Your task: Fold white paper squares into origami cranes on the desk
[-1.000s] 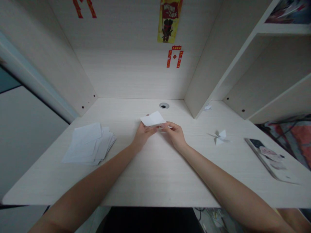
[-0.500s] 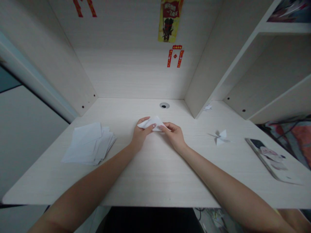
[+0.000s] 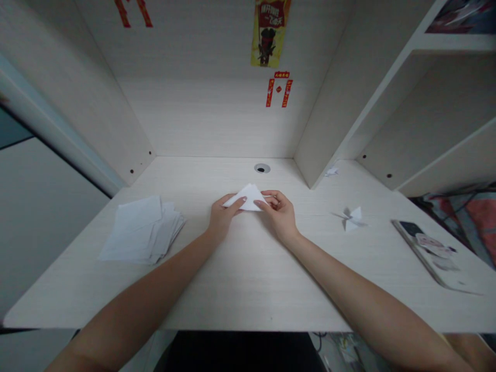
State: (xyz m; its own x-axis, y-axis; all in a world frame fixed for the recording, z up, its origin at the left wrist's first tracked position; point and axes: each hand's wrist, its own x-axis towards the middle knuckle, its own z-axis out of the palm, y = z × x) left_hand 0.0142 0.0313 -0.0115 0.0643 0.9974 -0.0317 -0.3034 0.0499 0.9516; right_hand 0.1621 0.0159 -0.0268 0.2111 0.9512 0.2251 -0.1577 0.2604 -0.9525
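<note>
A small white folded paper (image 3: 249,197), roughly a triangle with its peak pointing away from me, is held between both hands over the middle of the desk. My left hand (image 3: 226,213) pinches its left side, thumb on top and fingers behind. At the right corner, my right hand (image 3: 279,213) grips the paper between thumb and fingers. The paper's back face is hidden. To the left lies a stack of white paper sheets (image 3: 141,230). On the right stands a folded paper crane (image 3: 352,219) with its wings spread.
A phone in a decorated case (image 3: 434,253) lies at the right. Another small folded white paper (image 3: 331,171) sits by the upright divider panel (image 3: 321,139). A round cable hole (image 3: 262,168) is near the back wall. Patterned cloth (image 3: 465,217) lies at the far right.
The left flap of the paper now lies flatter, so the triangle looks more even. My right hand's fingers have lifted and spread slightly; the left hand has shifted a little left.
</note>
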